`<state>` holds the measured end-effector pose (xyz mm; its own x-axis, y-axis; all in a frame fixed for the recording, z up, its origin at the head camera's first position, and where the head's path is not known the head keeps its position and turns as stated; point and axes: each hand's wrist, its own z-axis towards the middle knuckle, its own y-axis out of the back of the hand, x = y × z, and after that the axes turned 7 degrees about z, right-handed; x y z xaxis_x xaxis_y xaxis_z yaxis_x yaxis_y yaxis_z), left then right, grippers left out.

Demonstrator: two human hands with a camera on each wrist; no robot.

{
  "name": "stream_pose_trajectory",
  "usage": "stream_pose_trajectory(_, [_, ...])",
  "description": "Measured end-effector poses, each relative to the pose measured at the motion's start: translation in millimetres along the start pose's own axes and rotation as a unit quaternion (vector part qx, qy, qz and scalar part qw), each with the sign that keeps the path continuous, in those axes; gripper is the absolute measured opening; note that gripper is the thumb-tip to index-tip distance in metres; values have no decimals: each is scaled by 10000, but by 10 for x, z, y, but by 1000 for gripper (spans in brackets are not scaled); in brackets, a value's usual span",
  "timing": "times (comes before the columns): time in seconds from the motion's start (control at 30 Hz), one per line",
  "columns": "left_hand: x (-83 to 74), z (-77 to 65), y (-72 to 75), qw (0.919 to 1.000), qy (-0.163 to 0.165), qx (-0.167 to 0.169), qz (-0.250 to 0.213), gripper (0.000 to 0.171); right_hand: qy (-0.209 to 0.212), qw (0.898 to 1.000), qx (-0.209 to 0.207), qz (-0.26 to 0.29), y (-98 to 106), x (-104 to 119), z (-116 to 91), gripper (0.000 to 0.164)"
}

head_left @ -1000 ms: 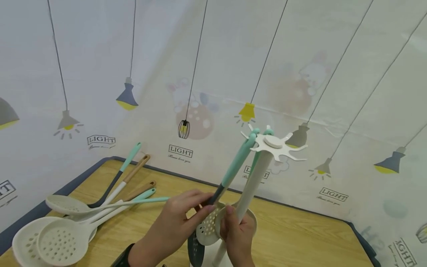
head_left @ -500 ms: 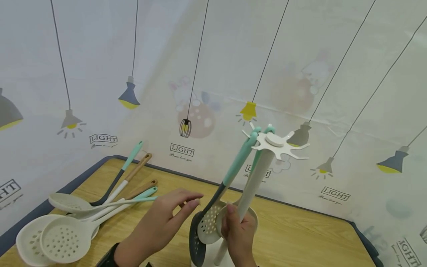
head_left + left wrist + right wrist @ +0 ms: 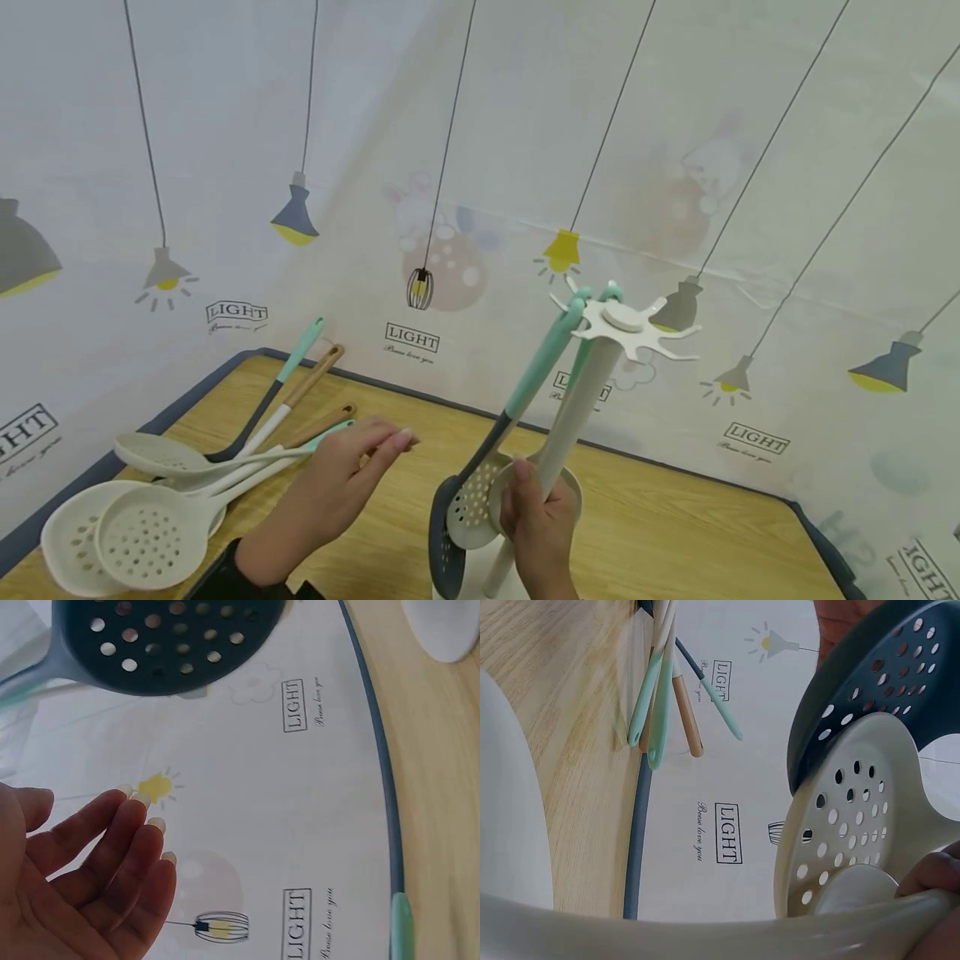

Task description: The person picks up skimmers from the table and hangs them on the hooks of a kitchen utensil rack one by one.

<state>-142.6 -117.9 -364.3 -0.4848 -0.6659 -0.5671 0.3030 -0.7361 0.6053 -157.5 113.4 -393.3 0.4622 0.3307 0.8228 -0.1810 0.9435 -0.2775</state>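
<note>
My right hand (image 3: 536, 525) grips the pale pole of a white utensil stand (image 3: 581, 400), whose top has curved hook arms. On its left side hangs a dark skimmer (image 3: 446, 537) with a mint handle. Beside it are a cream skimmer (image 3: 847, 825) and a cream round-bowled utensil (image 3: 572, 492), partly behind my right hand. My left hand (image 3: 345, 475) is in the air left of the stand and holds nothing, its fingers loosely bent and apart from the dark skimmer. In the left wrist view, the dark skimmer's perforated head (image 3: 169, 645) is above those fingers.
On the left of the wooden table (image 3: 675, 533) lies a pile of utensils, with a cream skimmer (image 3: 150, 533) at the front and a large spoon (image 3: 161, 454) behind it. Mint and brown handles (image 3: 315, 375) point towards the printed backdrop (image 3: 480, 150).
My left hand has let go of the dark skimmer and moved left towards the pile. The skimmer now hangs from the stand. My right hand keeps its grip on the pole.
</note>
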Motion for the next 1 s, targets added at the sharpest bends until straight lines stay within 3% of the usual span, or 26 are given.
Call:
stream_pose_trajectory(0.2, [179,30,-6,9977,454,5,495,24,-4,9999,-60,89,14,-17,-4,41])
stream_pose_trajectory(0.37, [342,34,1,9893,1081,209,959,29,43,9998,-37,165,19,-40,-3,39])
stream_pose_trajectory(0.57, [507,27,17,9806,1481,48,1286,31,111,9998,-8,192,14,-36,1,38])
stream_pose_trajectory(0.83, [749,4,-1,9622,1697,-443,2083,28,44,9998,-14,197,10,-25,-5,40])
stream_pose_trajectory(1.0, [866,-19,5,9504,1857,-484,2447,25,58,9998,3,176,17,-31,-2,40])
